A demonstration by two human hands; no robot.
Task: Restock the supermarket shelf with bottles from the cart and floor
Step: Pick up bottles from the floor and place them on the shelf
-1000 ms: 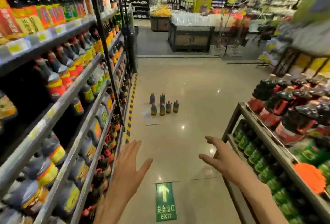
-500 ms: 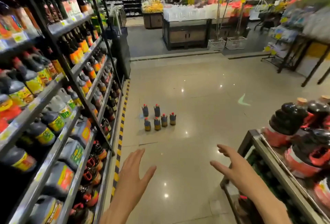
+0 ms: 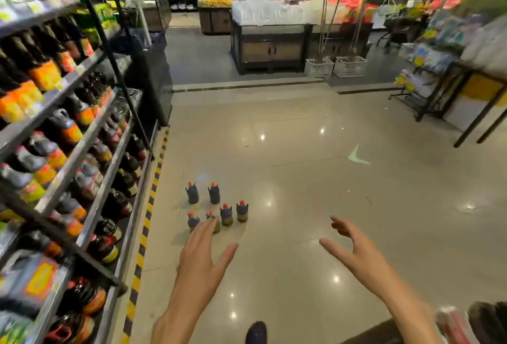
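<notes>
Several small dark bottles with red caps (image 3: 214, 193) stand in two rows on the tiled floor, a little way from the shelf's foot. My left hand (image 3: 201, 258) is stretched out toward them with straight fingers, holding nothing; its fingertips overlap the near row in the picture. My right hand (image 3: 356, 250) is out in front too, fingers spread and relaxed, empty. The shelf (image 3: 74, 149) on the left is packed with dark sauce bottles bearing orange and yellow labels. Only a corner of the cart (image 3: 472, 321) with its bottles shows at the bottom right.
A yellow-and-black striped strip (image 3: 149, 206) runs along the shelf's base. My shoe (image 3: 256, 332) shows at the bottom edge. A dark display counter (image 3: 271, 50) and two white crates (image 3: 349, 66) stand across the aisle; a black rack (image 3: 428, 91) is at the right.
I have walked forward: the floor bottles are nearer and the cart has slid almost out of view at the right. Both hands stay open and reach further ahead.
</notes>
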